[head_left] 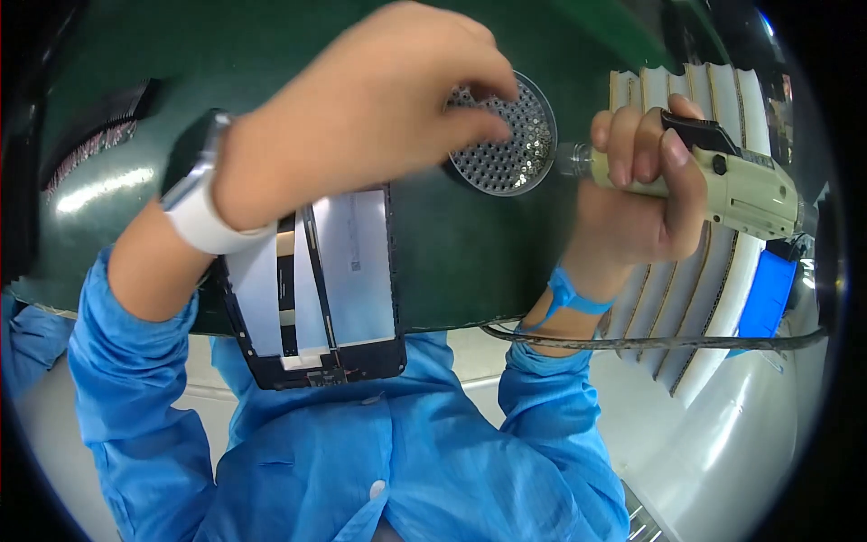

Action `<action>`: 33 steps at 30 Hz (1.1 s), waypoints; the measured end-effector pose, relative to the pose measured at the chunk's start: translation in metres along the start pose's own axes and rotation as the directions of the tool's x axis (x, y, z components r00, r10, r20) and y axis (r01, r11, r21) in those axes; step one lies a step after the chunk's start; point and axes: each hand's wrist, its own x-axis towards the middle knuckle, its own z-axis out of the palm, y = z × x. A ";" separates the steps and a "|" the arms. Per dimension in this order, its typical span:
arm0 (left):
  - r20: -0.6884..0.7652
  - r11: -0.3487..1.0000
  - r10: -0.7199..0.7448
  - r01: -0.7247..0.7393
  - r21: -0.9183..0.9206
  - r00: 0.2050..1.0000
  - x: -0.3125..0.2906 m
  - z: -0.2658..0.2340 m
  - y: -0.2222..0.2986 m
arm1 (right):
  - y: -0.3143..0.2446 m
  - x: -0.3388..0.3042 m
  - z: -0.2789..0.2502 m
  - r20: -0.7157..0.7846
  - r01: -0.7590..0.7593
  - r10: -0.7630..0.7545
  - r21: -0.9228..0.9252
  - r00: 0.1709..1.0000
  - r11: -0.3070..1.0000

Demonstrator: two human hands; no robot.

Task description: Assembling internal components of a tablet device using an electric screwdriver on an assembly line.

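My left hand [411,95] reaches over a round screw tray [492,172], with thumb and forefinger bent and a gap between their tips. The tray has a clear rim and a grid of holes, with small silvery screws gathered on its right side. My right hand [646,176] is wrapped round a pale green electric screwdriver [750,194], whose clear nose points left at the tray. Below my left forearm lies an opened tablet [361,271] with a black frame, a whitish inner panel and dark strips across it. My left wrist hides its upper part.
Cardboard dividers with white sheets [691,316] stand in a row at the right, beside a blue box [768,294]. A black cable [668,343] runs across below my right wrist. At the far left sits a black comb-like rack [99,131]. The green table [452,271] ends close to my body.
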 end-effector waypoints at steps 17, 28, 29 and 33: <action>0.105 0.979 0.095 -0.112 0.167 0.990 0.006 0.045 0.009 | 0.008 0.002 -0.009 0.046 0.072 -0.070 -0.042 0.996 0.997; -0.021 0.939 -0.127 0.127 0.318 0.992 -0.027 -0.035 0.010 | 0.021 -0.003 0.004 -0.029 -0.028 0.024 -0.147 0.999 0.989; -0.057 0.941 -0.157 0.167 0.293 0.986 -0.038 -0.039 0.005 | 0.021 -0.005 0.005 -0.037 -0.044 0.038 -0.193 0.999 0.980; -0.089 0.938 -0.297 0.308 0.160 0.951 -0.063 -0.045 0.000 | 0.030 -0.009 0.007 -0.055 -0.036 0.033 -0.066 0.998 0.997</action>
